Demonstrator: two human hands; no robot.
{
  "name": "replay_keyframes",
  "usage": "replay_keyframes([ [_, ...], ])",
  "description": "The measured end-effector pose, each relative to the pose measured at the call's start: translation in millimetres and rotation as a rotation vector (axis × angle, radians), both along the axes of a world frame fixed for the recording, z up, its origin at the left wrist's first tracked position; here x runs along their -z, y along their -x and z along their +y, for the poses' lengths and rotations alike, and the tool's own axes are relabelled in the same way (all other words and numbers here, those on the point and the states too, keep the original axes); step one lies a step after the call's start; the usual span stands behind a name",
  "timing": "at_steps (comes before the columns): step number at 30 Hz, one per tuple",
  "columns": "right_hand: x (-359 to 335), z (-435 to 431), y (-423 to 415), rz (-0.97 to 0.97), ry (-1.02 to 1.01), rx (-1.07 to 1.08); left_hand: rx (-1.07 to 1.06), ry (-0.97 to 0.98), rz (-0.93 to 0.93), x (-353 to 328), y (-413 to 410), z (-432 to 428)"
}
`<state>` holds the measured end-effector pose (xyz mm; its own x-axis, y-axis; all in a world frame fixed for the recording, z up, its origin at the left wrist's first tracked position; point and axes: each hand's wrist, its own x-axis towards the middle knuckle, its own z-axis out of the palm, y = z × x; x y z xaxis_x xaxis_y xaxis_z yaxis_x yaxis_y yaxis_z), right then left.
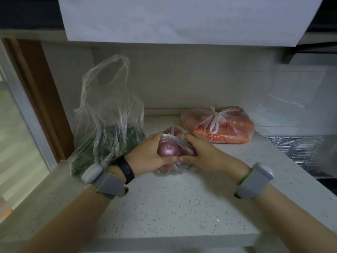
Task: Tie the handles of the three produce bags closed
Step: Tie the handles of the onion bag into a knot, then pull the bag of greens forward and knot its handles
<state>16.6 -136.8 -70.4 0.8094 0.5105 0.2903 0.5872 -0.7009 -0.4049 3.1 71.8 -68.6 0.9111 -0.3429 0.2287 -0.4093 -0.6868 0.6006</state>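
Observation:
A small clear bag of red onions rests in the middle of the speckled counter. My left hand cups its left side and my right hand its right side, with the bag's twisted handles between my fingertips at the top. Behind it on the right lies a bag of carrots, its white handles knotted. At the left stands a tall clear bag of green vegetables, its handles loose and upright.
A tiled wall runs behind the counter. A brown window frame stands at the left. A white hood hangs overhead. To the right lies a foil-lined stove area, lower than the counter.

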Motion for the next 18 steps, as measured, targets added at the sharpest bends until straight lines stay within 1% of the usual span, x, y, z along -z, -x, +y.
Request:
replay_keyframes([
  [4,0.9,23.1,-36.5,-0.071,0.073,0.116,-0.215,-0.05,-0.063,8.7,-34.1,-5.0],
  [8,3.4,41.2,-73.8,-0.09,0.115,0.226,-0.427,-0.106,-0.168,16.5,-58.6,-19.0],
  [12,7.3,55.2,-97.7,-0.18,0.191,0.351,-0.508,-0.113,-0.185,11.8,-77.0,-23.7],
  [15,7.2,58.9,-109.3,-0.177,0.158,0.346,-0.526,-0.066,-0.156,11.4,-87.1,-23.0],
  [18,10.5,59.3,-114.4,-0.182,0.107,0.326,-0.541,-0.041,-0.175,15.5,-90.0,-22.8],
])
